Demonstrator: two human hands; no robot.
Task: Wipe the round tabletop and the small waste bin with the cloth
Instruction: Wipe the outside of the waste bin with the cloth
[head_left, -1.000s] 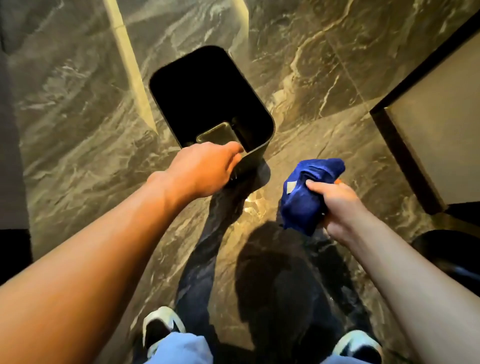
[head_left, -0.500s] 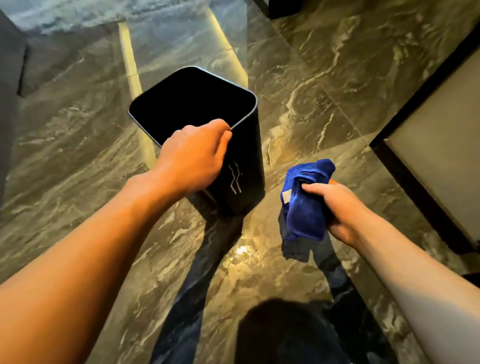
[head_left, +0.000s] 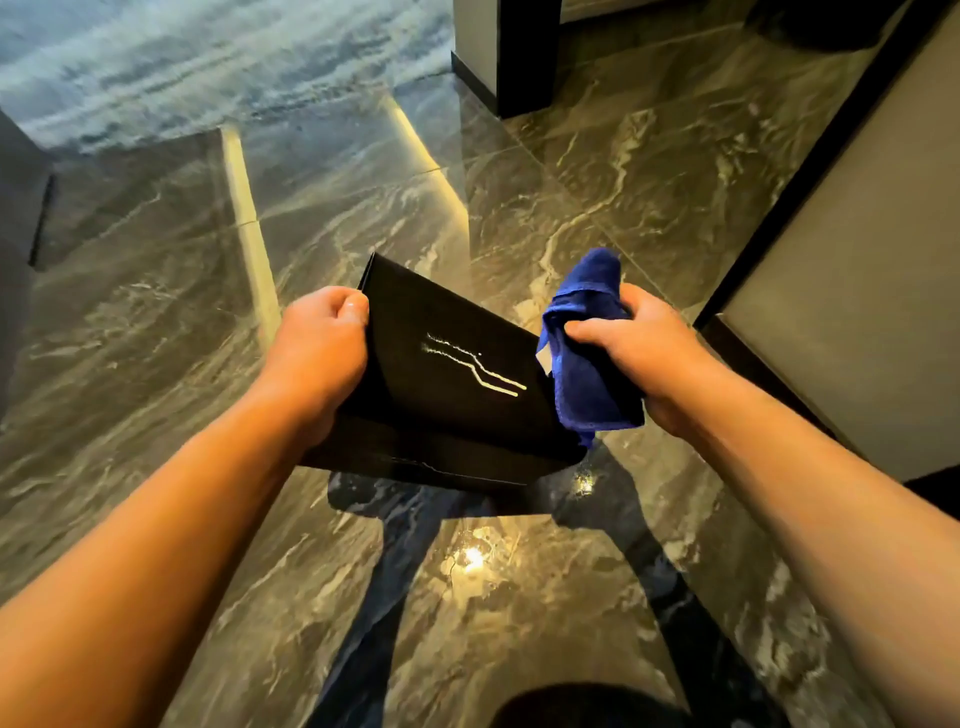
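Black bin (head_left: 441, 374), light, stiff, slick: my left hand (head_left: 317, 358) clamps its rim; right hand (head_left: 644, 353) bunches soft cloth (head_left: 582, 374) alongside.

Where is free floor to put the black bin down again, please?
The marble floor left of the left hand is bare, up to the light strip. Floor beyond the bin, toward the dark post, is free too. It is tighter on the right: the wall runs near the right hand and cloth.
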